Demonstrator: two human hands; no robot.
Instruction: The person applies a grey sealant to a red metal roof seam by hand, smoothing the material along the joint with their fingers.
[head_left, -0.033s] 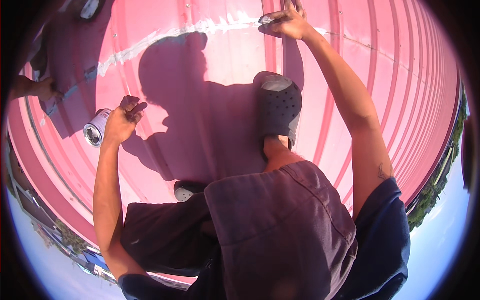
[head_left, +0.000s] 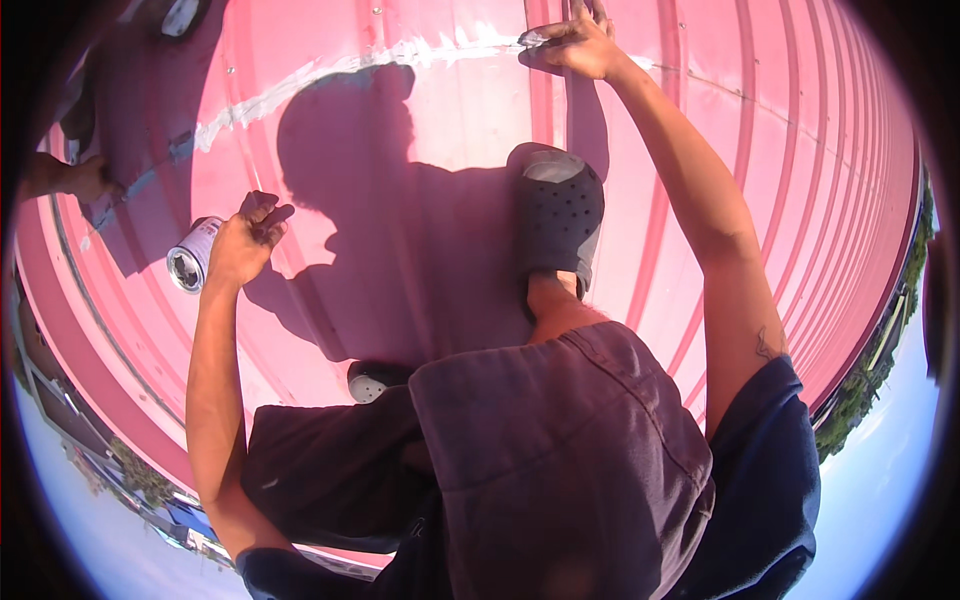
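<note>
On a pink ribbed metal roof (head_left: 455, 110), my right hand (head_left: 585, 45) reaches to the far middle. Its fingers are spread, and one stretched finger with white paste on it touches the white smeared seam (head_left: 290, 92). To the left, my left hand (head_left: 240, 250) has bent, dark-stained fingers; what they hold, if anything, is hidden. Right beside that hand, partly covered by it, is a can (head_left: 190, 258) with its open end toward me and residue inside. I cannot tell whether the hand touches the can.
My foot in a dark perforated clog (head_left: 558, 215) rests on the roof below my right hand; another clog (head_left: 372, 384) shows by my knee. At the left, another person's hand (head_left: 92, 180) is at the seam. Screws dot the panels. Beyond the roof's edges are trees (head_left: 862, 395) and sky.
</note>
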